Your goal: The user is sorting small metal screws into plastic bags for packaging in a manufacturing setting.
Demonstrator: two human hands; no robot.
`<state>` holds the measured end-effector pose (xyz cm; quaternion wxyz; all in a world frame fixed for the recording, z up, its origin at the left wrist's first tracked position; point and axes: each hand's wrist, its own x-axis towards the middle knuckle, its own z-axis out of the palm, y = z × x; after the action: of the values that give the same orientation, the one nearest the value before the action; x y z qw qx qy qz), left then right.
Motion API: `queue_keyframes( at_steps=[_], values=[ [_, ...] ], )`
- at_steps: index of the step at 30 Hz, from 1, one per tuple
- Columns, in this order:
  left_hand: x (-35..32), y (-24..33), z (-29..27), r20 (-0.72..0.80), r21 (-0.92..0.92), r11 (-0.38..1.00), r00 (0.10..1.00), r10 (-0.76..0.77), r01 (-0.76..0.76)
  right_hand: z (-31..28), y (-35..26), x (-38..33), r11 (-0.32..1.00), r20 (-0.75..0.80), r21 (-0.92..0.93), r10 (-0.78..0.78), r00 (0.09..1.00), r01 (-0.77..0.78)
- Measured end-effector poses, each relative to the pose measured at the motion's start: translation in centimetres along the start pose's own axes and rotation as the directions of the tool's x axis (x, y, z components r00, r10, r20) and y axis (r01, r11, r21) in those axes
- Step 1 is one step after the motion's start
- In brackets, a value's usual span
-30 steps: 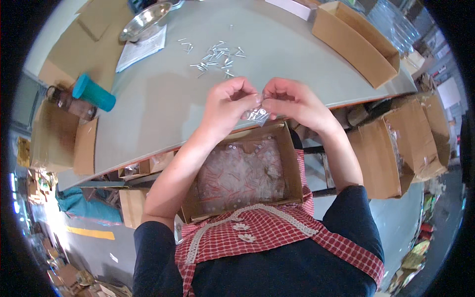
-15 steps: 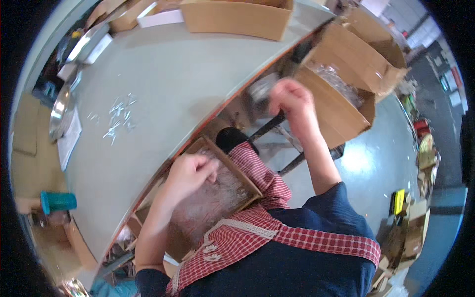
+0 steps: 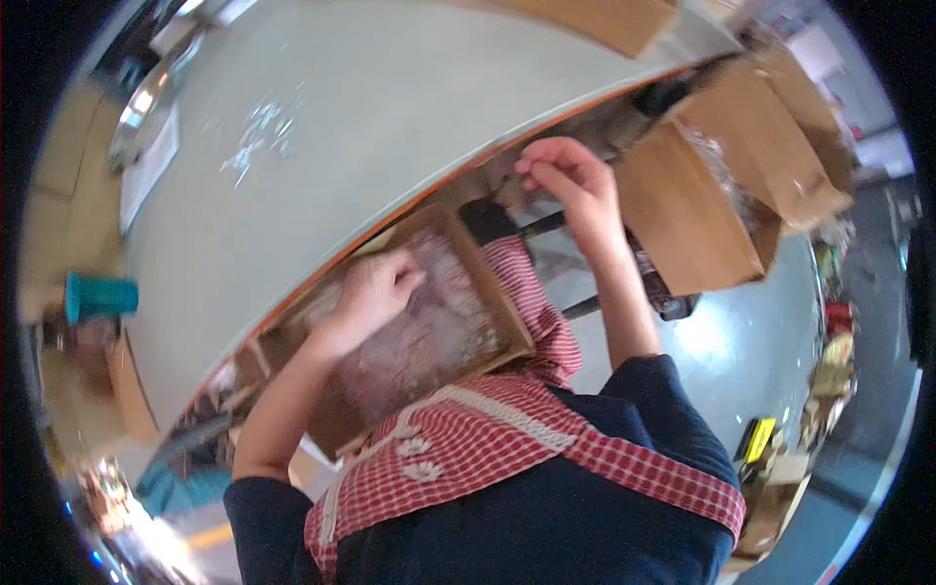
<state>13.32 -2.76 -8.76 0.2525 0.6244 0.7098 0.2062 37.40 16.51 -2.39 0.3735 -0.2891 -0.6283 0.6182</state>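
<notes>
Head view: my left hand (image 3: 375, 288) digs, fingers curled, into the shallow brown cardboard box (image 3: 492, 292) of clear packets; right hand (image 3: 570, 180) pinches something unseen. I'd grab one packet only.

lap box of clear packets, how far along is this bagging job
Done: the lap box already holds a heap of clear packets. In hand: the left hand is down in that heap, while the right hand is lifted toward the open side box, fingers pinched; what they hold is too blurred to tell. Left: loose small metal parts lie scattered on the grey table.
</notes>
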Motion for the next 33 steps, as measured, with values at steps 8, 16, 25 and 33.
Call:
queue_keyframes(
  at_steps=[8, 16, 25, 33],
  values=[
    [-7.0, 2.6, -5.5, -0.206, -0.883, 0.459, 0.958, -0.199, -0.094, 9.8, -2.1, -2.2, 0.976, 0.648, -0.189, 0.206, 0.733, -0.107],
    [-9.2, 2.1, -7.3, -0.299, -0.729, 0.679, 0.932, -0.207, -0.083, 13.7, -2.2, -1.6, 0.958, 0.555, -0.212, -0.043, 0.831, 0.191],
    [-6.5, 0.4, -11.5, -0.465, -0.554, 0.832, 0.84, -0.279, -0.029, 19.5, -4.1, 6.5, 0.725, 0.579, -0.321, -0.359, 0.732, 0.61],
    [-4.6, -2.5, -12.0, -0.599, -0.524, 0.848, 0.739, -0.307, -0.072, 24.6, -3.9, 12.8, 0.063, 0.636, -0.763, -0.106, 0.765, 0.643]
  ],
)
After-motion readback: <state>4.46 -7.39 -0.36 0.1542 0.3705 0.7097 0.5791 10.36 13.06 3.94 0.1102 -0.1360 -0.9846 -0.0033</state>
